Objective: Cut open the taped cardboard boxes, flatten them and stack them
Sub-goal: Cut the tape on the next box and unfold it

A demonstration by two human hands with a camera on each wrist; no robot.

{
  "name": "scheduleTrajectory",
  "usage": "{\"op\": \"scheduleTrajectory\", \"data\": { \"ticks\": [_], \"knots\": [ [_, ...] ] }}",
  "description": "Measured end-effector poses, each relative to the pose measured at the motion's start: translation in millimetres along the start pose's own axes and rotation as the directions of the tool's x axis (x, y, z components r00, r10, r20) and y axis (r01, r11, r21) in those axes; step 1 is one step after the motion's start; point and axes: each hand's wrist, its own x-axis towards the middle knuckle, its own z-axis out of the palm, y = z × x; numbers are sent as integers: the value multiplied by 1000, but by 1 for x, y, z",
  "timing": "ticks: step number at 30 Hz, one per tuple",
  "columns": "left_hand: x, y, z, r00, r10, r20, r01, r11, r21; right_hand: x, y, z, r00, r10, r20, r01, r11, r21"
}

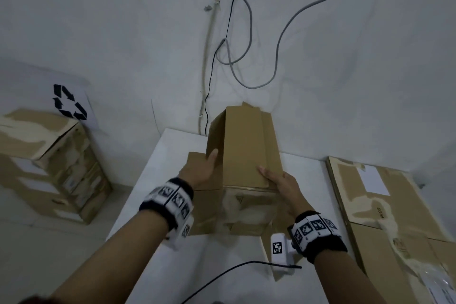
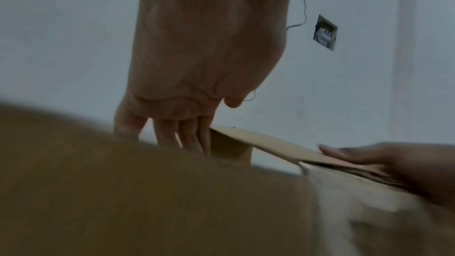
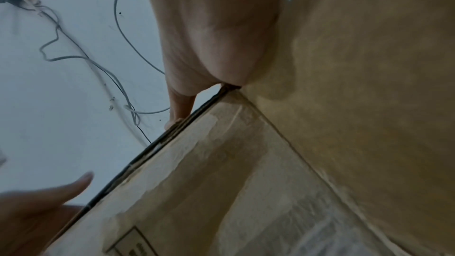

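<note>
Two hands (image 1: 201,169) on box (image 1: 243,145), lengthwise away.

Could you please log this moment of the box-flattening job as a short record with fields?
work item: opened cardboard box on the white table, flaps spread, not yet flat
left hand: fingers straight, against the box's left panel
right hand: on the box's near right edge, thumb on top; grip unclear
finished pile: flattened cardboard on the table at right
waiting: stacked boxes on the floor at left
cutting tool: none visible
</note>
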Motion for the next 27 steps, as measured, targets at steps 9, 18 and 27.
{"op": "scheduleTrajectory", "data": {
  "ticks": [9, 18, 27],
  "knots": [
    [104, 47, -27, 999, -28, -27, 23, 987, -159, -16, 7, -7, 999, -8, 42, 8, 1000, 2],
    [38, 77, -2, 948, -45, 316, 48, 999, -2, 22, 11, 2, 973, -231, 13, 229, 952, -202],
    [29, 40, 25, 969, 195, 153, -180, 978, -105, 44, -6, 8, 972, -232, 39, 227, 886, -405]
  ]
}}
